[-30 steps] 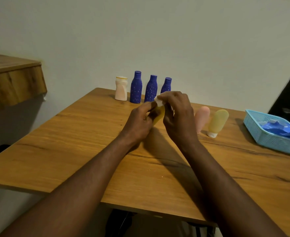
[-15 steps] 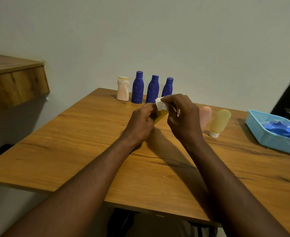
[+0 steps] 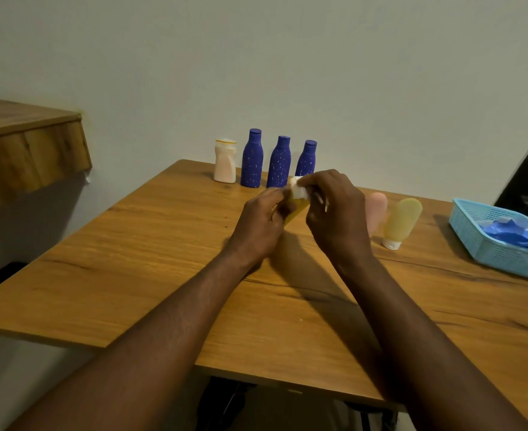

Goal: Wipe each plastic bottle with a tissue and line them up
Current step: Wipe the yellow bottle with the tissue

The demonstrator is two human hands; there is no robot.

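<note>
Head view showed the yellow bottle (image 3: 296, 210) held up over the middle of the worktop (image 3: 169, 244), between both hands. The left grip (image 3: 261, 227) was curled round the bottle's lower body. The right grip (image 3: 334, 216) pinched a small white tissue (image 3: 298, 189) against the bottle's top end. Fingers hid most of the bottle.

Just right of the right grip lay a pink bottle (image 3: 377, 209), blurred and partly behind that hand. Beside it was a pale bottle (image 3: 402, 220) with its white cap toward the camera.

Behind the hands, at the far edge by the wall (image 3: 318, 73), four bottles stood upright in a row. A cream bottle (image 3: 225, 163) was at the left end. Next came three speckled blue bottles (image 3: 279, 163), close together. The base of the rightmost one was hidden behind the tissue and fingers.

At the far right of the worktop sat a light blue basket (image 3: 489, 255) holding crumpled blue material (image 3: 517, 233). At the left, apart from the worktop, a wooden shelf (image 3: 23, 150) stuck out from the wall.
</note>
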